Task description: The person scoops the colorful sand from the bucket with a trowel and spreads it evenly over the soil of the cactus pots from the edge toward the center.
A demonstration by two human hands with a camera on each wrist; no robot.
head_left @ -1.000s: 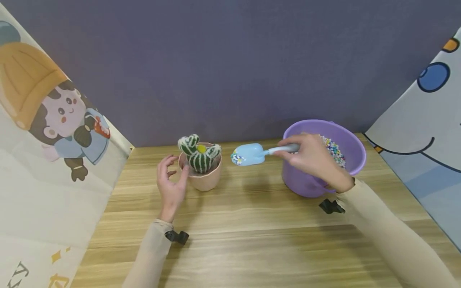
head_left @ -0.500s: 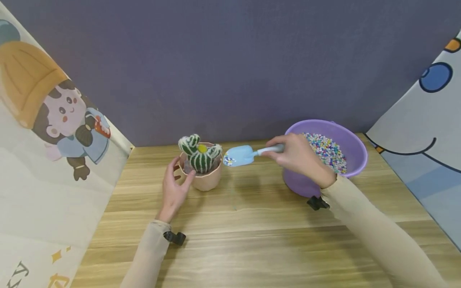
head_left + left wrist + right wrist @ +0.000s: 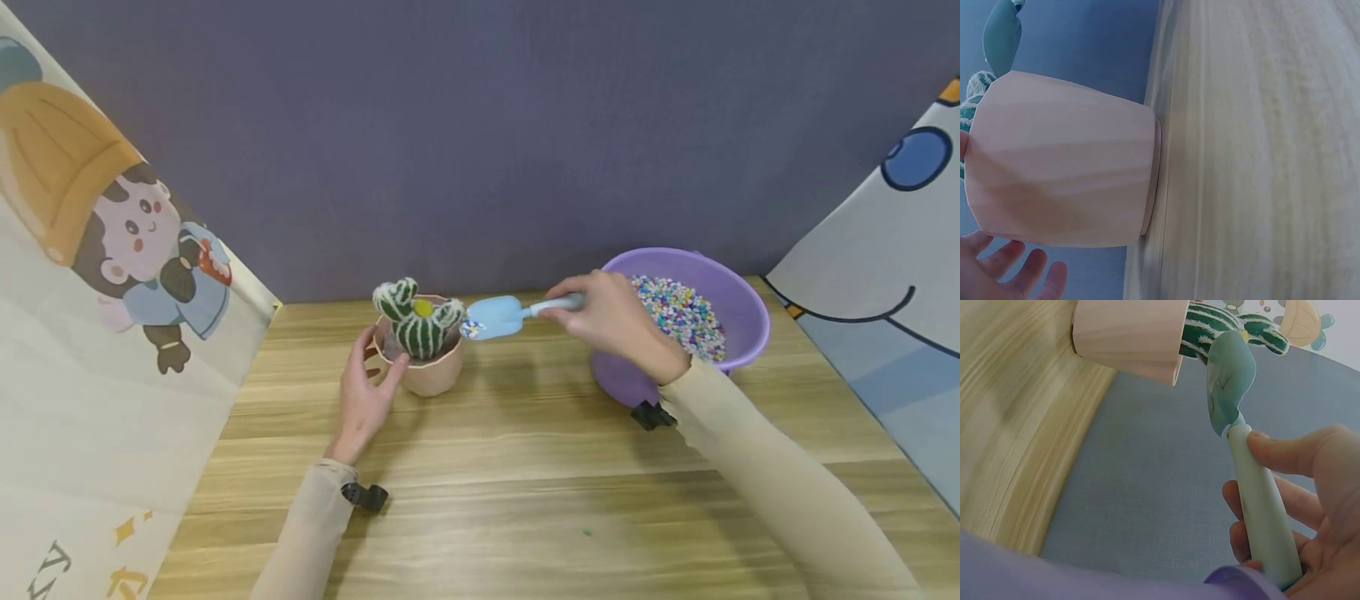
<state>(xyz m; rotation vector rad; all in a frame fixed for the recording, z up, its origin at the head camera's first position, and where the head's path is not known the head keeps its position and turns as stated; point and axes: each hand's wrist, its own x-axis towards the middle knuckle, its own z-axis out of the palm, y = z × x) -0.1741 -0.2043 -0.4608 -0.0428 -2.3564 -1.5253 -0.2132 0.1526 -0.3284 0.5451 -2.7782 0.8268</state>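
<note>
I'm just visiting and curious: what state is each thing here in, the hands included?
Pink pot: upright on the wooden table.
Cactus: upright in the pot.
Left hand: holding the pot's side, thumb at its rim.
Blue scoop: raised beside the cactus, coloured beads at its tip.
Right hand: gripping the scoop's handle.
Purple bucket: open, partly filled with more beads.
</note>
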